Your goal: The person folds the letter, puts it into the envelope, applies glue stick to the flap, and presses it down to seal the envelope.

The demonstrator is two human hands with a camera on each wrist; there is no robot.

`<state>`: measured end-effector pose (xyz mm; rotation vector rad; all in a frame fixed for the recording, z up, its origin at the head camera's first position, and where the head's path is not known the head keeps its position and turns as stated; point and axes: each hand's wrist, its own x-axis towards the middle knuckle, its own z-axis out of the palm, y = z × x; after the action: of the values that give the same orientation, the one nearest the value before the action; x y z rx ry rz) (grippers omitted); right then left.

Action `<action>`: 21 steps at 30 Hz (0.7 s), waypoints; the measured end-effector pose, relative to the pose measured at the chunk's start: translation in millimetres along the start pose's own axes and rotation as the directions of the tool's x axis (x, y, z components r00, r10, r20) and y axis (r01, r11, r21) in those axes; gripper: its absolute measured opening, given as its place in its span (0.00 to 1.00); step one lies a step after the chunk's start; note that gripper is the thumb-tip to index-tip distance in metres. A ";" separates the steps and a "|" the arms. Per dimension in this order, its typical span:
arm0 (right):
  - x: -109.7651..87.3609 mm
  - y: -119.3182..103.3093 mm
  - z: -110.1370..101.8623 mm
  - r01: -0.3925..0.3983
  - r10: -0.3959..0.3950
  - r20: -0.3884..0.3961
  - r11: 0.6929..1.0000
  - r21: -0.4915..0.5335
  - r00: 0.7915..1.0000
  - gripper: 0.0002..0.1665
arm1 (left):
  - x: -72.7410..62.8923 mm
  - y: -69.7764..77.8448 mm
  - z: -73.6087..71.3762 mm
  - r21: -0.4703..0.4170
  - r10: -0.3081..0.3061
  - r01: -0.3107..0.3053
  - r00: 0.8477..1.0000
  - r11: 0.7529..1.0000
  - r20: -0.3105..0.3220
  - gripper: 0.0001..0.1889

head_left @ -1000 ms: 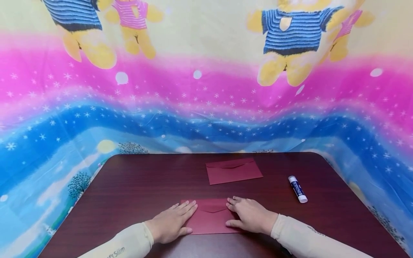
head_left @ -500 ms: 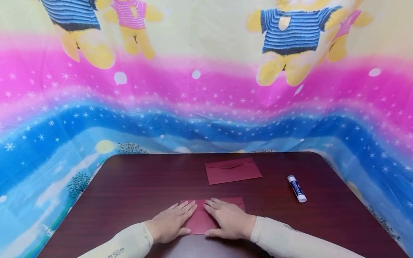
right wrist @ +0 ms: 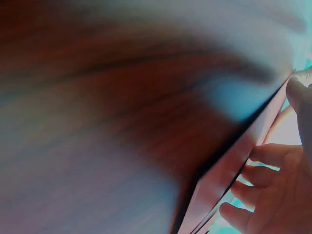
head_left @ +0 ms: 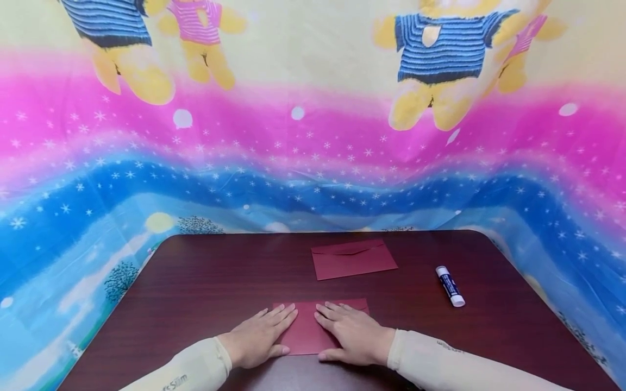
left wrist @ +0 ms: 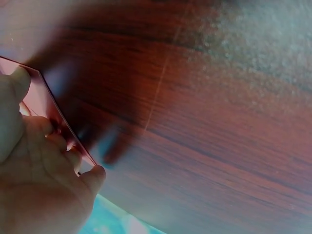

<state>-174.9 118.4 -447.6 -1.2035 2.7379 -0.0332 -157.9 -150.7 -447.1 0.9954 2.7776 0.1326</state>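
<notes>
A dark red envelope (head_left: pixel 307 332) lies flat at the near side of the table, its flap side up. On its left end rests my left hand (head_left: pixel 259 335), fingers straight and spread. My right hand (head_left: pixel 356 335) lies on the envelope's right half, fingers extended, covering most of the flap. The thumbs of both hands are near the envelope's lower edge. In the left wrist view the fingertips of the left hand (left wrist: pixel 44 180) touch the envelope (left wrist: pixel 40 97). From the right wrist, the right hand (right wrist: pixel 275 190) is seen against the envelope (right wrist: pixel 229 163).
A second dark red envelope (head_left: pixel 356 266) lies farther back on the brown table (head_left: pixel 220 271), flap side up. To the right is a capped glue stick (head_left: pixel 450 287) with a dark blue label. A printed cloth (head_left: pixel 303 136) hangs behind the table.
My right hand has slid left over the envelope from its right end, then shifted slightly back to the right. The left hand stays in place.
</notes>
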 end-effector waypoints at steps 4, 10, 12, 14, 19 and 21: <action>-12.0 11.3 -2.1 -0.038 0.037 0.006 0.999 0.035 0.999 0.49 | 0.0 1.4 -2.2 -0.007 -0.018 0.018 1.000 1.000 0.009 0.38; -31.2 30.1 -5.5 -0.076 0.076 0.006 0.994 0.078 0.997 0.48 | -0.4 -0.5 -0.8 -0.008 -0.001 0.000 1.000 1.000 -0.010 0.38; -36.8 35.7 -6.9 -0.095 0.094 0.015 0.990 0.105 0.995 0.47 | -0.5 -1.8 -0.1 -0.007 0.011 -0.011 1.000 1.000 -0.016 0.38; -41.2 40.4 -7.8 -0.116 0.113 0.026 0.986 0.120 0.993 0.47 | -0.6 -2.0 0.2 -0.011 0.015 -0.015 1.000 1.000 -0.018 0.37; -45.5 46.0 -9.4 -0.135 0.133 0.027 0.982 0.128 0.991 0.46 | -0.2 -1.1 -0.2 -0.009 -0.003 0.003 1.000 1.000 -0.011 0.38; -45.0 46.1 -9.7 -0.135 0.133 0.025 0.982 0.132 0.991 0.47 | -0.3 -0.9 -0.5 -0.004 -0.010 0.010 1.000 1.000 -0.003 0.38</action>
<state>-179.9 182.3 -436.0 -0.9787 2.7465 -0.1869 -158.4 -151.6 -446.7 0.9817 2.7838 0.1384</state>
